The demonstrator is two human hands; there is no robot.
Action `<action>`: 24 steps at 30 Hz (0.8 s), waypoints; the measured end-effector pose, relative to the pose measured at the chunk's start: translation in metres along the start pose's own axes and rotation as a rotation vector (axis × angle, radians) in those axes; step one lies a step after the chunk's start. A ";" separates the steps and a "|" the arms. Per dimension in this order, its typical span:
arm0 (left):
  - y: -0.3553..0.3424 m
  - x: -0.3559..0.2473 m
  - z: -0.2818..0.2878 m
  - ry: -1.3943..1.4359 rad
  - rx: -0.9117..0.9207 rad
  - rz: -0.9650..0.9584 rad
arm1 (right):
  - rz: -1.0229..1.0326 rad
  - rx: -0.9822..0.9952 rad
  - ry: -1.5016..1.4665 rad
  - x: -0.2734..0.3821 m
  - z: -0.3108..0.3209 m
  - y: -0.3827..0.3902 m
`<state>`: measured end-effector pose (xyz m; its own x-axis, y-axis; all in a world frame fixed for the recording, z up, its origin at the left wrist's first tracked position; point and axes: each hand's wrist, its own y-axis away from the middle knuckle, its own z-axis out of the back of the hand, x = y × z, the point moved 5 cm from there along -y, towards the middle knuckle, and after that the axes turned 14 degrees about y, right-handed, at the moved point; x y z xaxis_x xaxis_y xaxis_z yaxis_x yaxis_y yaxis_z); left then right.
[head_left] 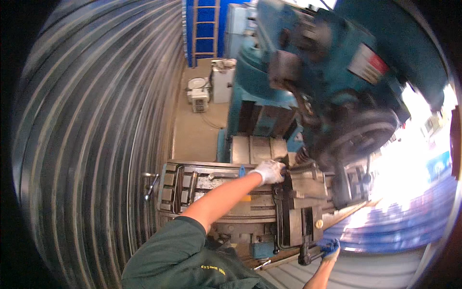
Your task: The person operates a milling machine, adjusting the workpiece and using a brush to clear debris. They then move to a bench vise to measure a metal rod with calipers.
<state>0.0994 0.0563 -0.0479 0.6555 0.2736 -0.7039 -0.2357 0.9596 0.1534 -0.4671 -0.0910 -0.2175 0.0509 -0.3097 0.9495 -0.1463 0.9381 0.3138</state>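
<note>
Two gloved hands work at a blue-green milling machine (308, 62) that fills the upper right of the frame. The left hand (269, 171), in a white glove, reaches from the lower middle across the machine's slotted desk (202, 185) to the middle of the frame, where it rests on the top of a grey machine vise (303, 192); its grip is curled against the vise's upper edge, though whether it pinches anything there cannot be told. The right hand (330, 250), in a blue glove, sits at the lower right of the frame, its grip closed around the dark vise handle (308, 255) that sticks out from the vise's near end. A crank handle (150, 185) juts from the desk's left end. Ribbed metal sheeting (91, 144) curves over the whole left of the frame. Farther back, at the top middle, stand a small white box-shaped unit (198, 94) on the tan floor (192, 135) and a ladder (206, 29) against a blue wall.
</note>
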 end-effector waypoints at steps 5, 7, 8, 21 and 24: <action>0.020 0.024 0.011 0.192 -0.083 0.009 | 0.186 -0.144 0.394 0.218 -0.156 0.182; -0.001 0.021 0.003 0.136 -0.050 0.008 | 0.272 -0.229 0.420 0.241 -0.184 0.233; -0.007 0.022 -0.006 0.151 -0.067 -0.020 | 0.323 -0.321 0.378 0.225 -0.175 0.250; -0.015 0.025 0.006 0.123 0.043 -0.019 | 0.872 0.091 1.606 -0.022 -0.310 0.325; -0.012 0.019 0.006 0.133 0.085 0.019 | 0.824 0.157 1.660 -0.041 -0.295 0.309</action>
<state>0.1192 0.0504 -0.0588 0.5493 0.2863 -0.7851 -0.1817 0.9579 0.2222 -0.2226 0.2576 -0.1601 0.7077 0.6994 -0.1000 -0.7063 0.7036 -0.0782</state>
